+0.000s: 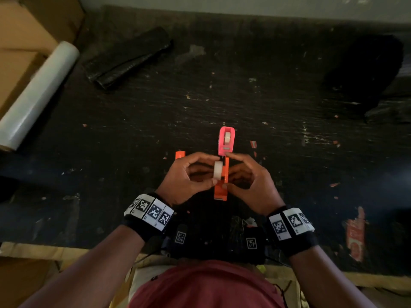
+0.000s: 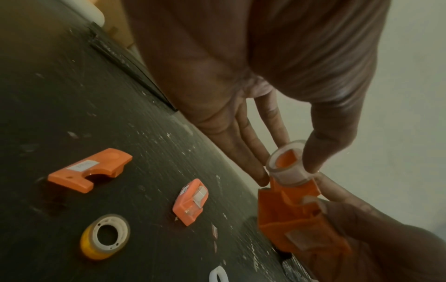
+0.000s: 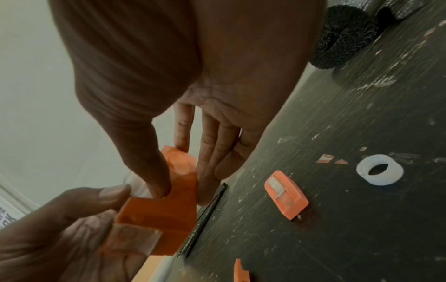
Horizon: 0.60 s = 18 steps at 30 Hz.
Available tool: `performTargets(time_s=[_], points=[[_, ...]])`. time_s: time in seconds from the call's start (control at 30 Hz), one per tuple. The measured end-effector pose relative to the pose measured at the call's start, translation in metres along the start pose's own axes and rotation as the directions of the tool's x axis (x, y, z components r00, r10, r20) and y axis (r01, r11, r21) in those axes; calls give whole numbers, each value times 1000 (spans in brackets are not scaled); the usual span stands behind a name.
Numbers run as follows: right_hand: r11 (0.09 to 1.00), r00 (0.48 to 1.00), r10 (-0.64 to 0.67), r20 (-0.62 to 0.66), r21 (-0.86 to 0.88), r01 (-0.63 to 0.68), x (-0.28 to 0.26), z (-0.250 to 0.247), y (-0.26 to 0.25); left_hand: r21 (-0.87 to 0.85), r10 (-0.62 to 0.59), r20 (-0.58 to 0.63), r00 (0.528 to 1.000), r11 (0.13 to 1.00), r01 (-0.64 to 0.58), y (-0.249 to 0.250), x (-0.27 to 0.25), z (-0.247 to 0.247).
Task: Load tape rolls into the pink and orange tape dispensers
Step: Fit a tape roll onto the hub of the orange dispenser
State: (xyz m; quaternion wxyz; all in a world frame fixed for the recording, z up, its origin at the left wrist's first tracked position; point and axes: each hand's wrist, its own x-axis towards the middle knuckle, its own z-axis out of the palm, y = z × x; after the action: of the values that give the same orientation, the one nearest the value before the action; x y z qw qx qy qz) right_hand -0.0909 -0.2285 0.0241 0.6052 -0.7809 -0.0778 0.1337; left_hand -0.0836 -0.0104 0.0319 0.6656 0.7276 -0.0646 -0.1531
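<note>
Between my hands I hold the orange dispenser body point(image 1: 223, 184) upright above the dark table point(image 1: 222, 96). My left hand point(image 1: 208, 172) pinches a small white tape roll point(image 1: 218, 170) between thumb and fingers and holds it against the body's hub point(image 2: 287, 166). My right hand point(image 1: 230, 172) grips the orange body point(image 3: 164, 219) from the other side, thumb low and fingers high. The pink dispenser point(image 1: 226, 141) lies just beyond my hands with a roll inside it. The loose orange cover point(image 2: 89, 169) lies on the table to the left.
A yellowish tape roll point(image 2: 105, 236) and a white plastic ring point(image 3: 380, 169) lie on the table under my hands. Farther off are a clear film roll point(image 1: 37, 94) and cardboard boxes point(image 1: 26, 30) at the left, a black rolled bag point(image 1: 126, 56), and a dark bundle point(image 1: 367, 70) at the right.
</note>
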Motion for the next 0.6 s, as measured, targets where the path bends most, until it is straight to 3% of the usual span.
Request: performTargets(time_s=[0.6], points=[[1000,1000,11,19,2,-11,0,1,0,63,23,11,1000,998,-23,-1,2,2]])
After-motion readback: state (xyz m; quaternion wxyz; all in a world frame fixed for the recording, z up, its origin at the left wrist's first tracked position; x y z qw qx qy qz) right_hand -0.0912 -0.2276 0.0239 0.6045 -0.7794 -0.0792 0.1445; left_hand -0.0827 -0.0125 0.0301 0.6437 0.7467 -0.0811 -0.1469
